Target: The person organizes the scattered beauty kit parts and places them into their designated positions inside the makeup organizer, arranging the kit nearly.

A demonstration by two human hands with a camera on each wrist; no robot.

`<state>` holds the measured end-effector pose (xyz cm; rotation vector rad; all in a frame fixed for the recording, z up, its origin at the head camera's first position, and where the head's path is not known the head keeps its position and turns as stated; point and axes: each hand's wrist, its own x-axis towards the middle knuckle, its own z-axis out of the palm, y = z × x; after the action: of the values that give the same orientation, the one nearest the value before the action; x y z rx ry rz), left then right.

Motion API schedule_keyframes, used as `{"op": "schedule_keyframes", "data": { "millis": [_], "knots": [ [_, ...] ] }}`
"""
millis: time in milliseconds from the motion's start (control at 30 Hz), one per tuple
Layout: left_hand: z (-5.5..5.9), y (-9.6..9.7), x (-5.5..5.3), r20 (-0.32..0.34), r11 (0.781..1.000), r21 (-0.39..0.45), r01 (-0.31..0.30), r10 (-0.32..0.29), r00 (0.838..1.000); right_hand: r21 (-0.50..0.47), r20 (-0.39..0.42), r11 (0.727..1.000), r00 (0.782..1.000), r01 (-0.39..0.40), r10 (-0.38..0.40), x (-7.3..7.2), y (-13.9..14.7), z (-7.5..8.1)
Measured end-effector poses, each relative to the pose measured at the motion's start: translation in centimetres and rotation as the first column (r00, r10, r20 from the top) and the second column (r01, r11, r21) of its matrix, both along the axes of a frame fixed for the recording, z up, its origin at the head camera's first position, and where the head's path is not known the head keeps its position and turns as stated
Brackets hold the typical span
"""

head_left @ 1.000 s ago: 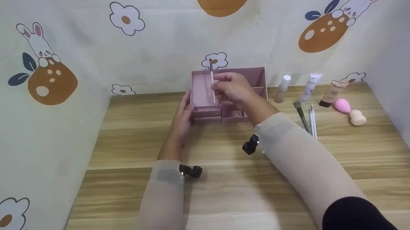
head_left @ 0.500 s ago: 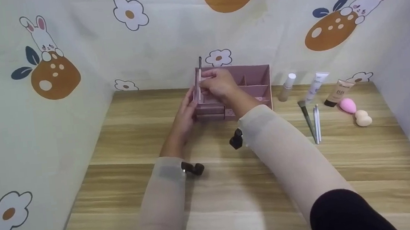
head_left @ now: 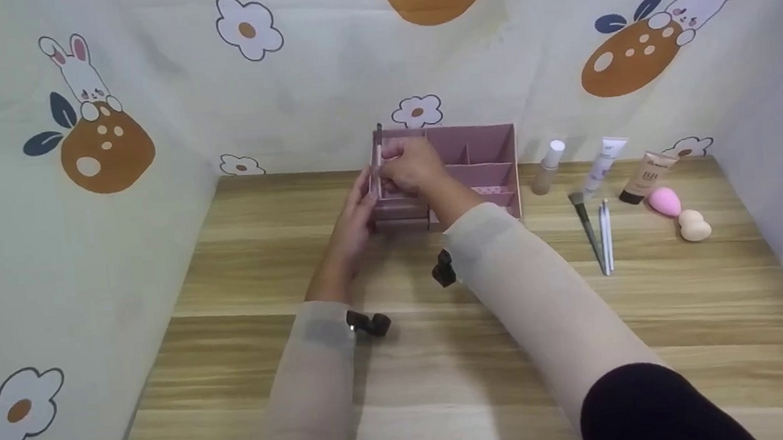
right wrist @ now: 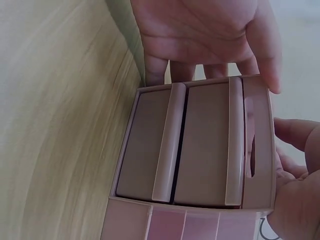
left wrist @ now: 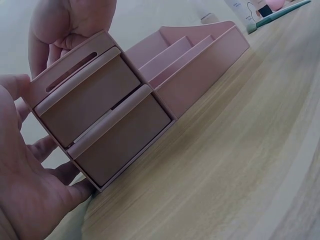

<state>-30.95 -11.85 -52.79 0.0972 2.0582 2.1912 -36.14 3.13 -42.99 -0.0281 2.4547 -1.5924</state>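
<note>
A pink desktop organizer (head_left: 402,213) stands against the back wall, with two drawers at its left and stepped compartments at its right. My left hand (head_left: 352,231) rests against its left side; in the left wrist view the thumb lies at the upper edge and the fingers (left wrist: 80,192) reach along the side wall. My right hand (head_left: 411,164) pinches a slim makeup brush (head_left: 378,142) upright, dark tip up, over the left edge of the organizer's top tray. In the right wrist view the upper drawer (right wrist: 205,145) and lower drawer (right wrist: 145,145) are both closed; the brush is hidden there.
Right of the organizer stand a white-capped bottle (head_left: 549,167), a white tube (head_left: 605,162) and a beige tube (head_left: 648,177). Nearer lie a dark-handled brush (head_left: 587,230), slim white sticks (head_left: 606,237), a pink sponge (head_left: 664,202) and a beige sponge (head_left: 694,225).
My right hand has moved left with the brush, from over the top tray to its left edge, and then dipped slightly. The left hand keeps its place against the organizer.
</note>
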Motion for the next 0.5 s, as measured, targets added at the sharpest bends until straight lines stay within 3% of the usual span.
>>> {"op": "schedule_keyframes", "data": {
  "millis": [133, 300, 500],
  "knots": [
    [-0.06, 0.03, 0.07, -0.004, 1.0, -0.004, 0.001, -0.001, 1.0, 0.066, 0.0, 0.998, 1.0, -0.017, 0.017, -0.01, 0.0, 0.08],
    [-0.17, 0.11, 0.01, 0.002, 1.0, 0.01, -0.01, 0.01, 1.0, 0.078, 0.012, 0.996, 0.999, -0.032, 0.032, 0.01, 0.03, 0.2],
    [-0.11, 0.05, -0.01, 0.003, 1.0, 0.022, -0.007, 0.007, 1.0, 0.131, 0.068, 0.991, 0.997, -0.028, 0.019, -0.23, -0.18, 0.51]
  ]
}}
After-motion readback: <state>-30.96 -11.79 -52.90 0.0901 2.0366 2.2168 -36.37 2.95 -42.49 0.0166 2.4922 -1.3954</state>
